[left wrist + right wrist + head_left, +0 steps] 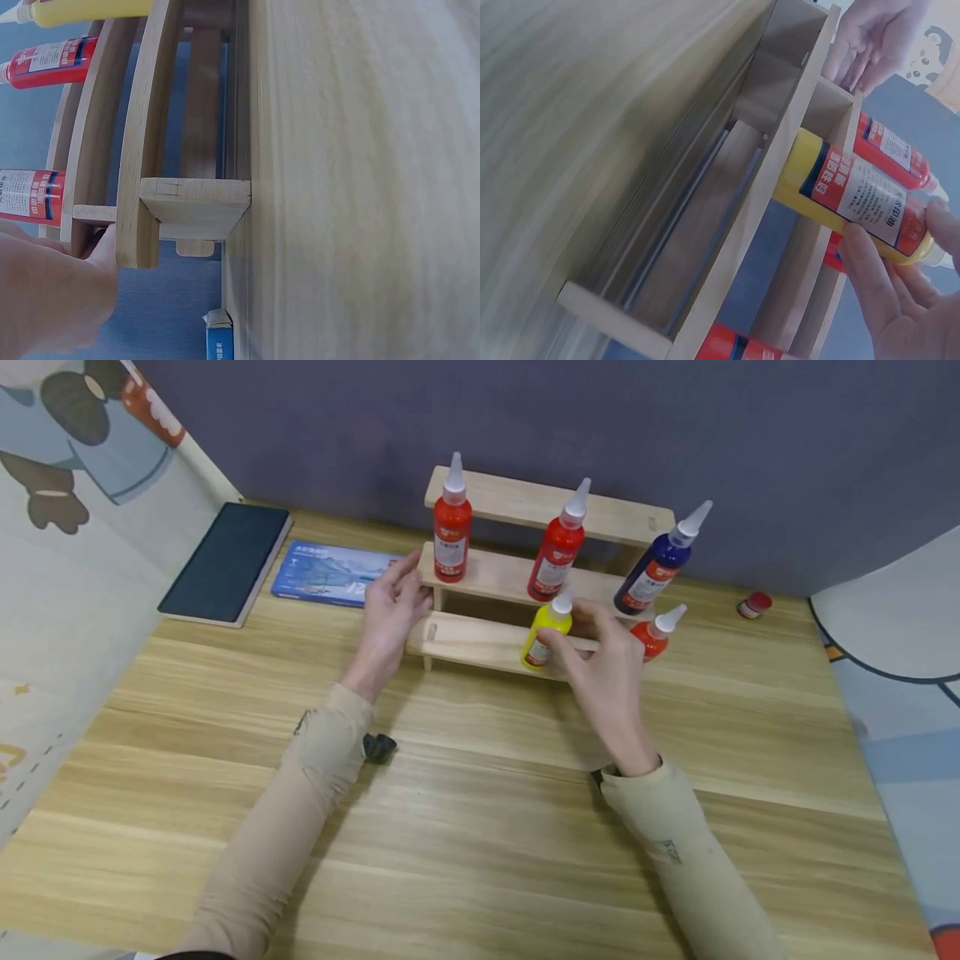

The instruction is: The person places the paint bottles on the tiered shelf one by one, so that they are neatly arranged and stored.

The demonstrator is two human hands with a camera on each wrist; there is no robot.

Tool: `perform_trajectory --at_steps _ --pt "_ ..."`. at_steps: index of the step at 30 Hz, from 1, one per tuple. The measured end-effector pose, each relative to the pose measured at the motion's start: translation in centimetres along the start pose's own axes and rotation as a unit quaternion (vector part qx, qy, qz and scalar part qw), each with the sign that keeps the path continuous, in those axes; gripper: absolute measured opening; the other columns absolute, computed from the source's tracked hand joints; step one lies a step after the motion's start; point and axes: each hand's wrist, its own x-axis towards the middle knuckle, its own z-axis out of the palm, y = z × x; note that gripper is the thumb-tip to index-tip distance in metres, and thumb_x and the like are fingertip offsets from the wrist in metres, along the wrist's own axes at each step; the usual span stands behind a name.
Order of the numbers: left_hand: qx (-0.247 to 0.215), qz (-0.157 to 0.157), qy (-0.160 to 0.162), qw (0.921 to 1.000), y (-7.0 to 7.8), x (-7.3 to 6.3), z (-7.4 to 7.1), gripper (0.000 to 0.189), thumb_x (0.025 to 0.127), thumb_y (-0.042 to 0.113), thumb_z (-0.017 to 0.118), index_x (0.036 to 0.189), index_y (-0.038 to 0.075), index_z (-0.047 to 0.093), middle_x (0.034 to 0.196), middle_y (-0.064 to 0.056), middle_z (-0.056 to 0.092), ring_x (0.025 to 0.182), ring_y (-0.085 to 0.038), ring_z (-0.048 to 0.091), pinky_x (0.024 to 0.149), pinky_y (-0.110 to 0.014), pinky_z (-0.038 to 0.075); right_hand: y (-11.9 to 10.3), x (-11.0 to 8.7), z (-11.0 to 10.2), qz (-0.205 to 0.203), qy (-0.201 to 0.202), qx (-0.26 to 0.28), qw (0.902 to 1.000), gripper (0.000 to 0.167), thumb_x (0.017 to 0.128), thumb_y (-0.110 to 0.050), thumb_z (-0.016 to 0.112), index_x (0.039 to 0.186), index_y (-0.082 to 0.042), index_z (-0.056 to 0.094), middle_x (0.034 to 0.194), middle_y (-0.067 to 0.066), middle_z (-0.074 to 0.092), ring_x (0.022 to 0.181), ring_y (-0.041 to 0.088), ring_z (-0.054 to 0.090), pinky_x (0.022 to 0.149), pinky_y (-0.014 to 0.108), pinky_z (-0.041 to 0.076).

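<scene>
A three-tier wooden rack (480,633) stands on the table with bottles on it. My right hand (611,664) pinches a yellow bottle (536,639) with a pale pointed cap between thumb and fingers; its base is at the lowest tier, upright or nearly so. My left hand (390,614) holds the rack's left end near the middle tier; its fingertips are partly hidden. On the middle tier stand a red bottle (452,539) at left, another red bottle (557,556) in the centre and a dark blue bottle (651,575) at right. An orange-red bottle (651,642) sits at the lowest tier's right end, partly behind my right hand.
Left of the rack lie a blue flat box (330,572) and a dark notebook (225,562). A small red-lidded jar (753,604) stands to the right. Behind the rack rises a dark grey-blue panel (525,418). The wooden table (465,827) extends in front.
</scene>
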Motion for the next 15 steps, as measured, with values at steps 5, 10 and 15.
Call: perform_trajectory --at_steps 5,10,15 --pt "-0.002 0.001 0.001 1.0 -0.07 0.09 0.0 0.047 0.116 0.007 0.045 0.163 0.005 0.042 0.163 -0.02 0.046 0.146 -0.032 0.052 0.113 -0.029 0.052 -0.14 0.23 0.37 -0.015 0.01 -0.021 0.9996 0.048 0.092 -0.019 0.089 0.129 0.004 0.069 0.118 0.017 0.076 0.097 0.029 0.076 0.071 0.006 0.055" --pt "-0.003 -0.001 0.003 1.0 -0.12 0.18 -0.11 0.048 0.116 0.007 0.045 0.163 0.005 0.042 0.163 -0.021 0.046 0.146 -0.032 0.052 0.114 -0.029 0.052 -0.11 0.19 0.54 -0.003 0.0 -0.014 0.9999 0.052 0.09 -0.017 0.09 0.131 0.004 0.067 0.121 0.017 0.075 0.099 0.029 0.076 0.075 0.03 0.067" --pt "0.01 -0.001 -0.002 0.9999 0.2 0.49 -0.13 0.047 0.116 0.008 0.045 0.163 0.004 0.042 0.162 -0.022 0.047 0.145 -0.032 0.053 0.113 -0.029 0.053 -0.32 -0.12 -0.01 -0.004 -0.016 -0.003 0.9999 0.057 0.09 -0.014 0.09 0.138 0.002 0.063 0.13 0.016 0.072 0.108 0.03 0.074 0.086 0.043 0.068"
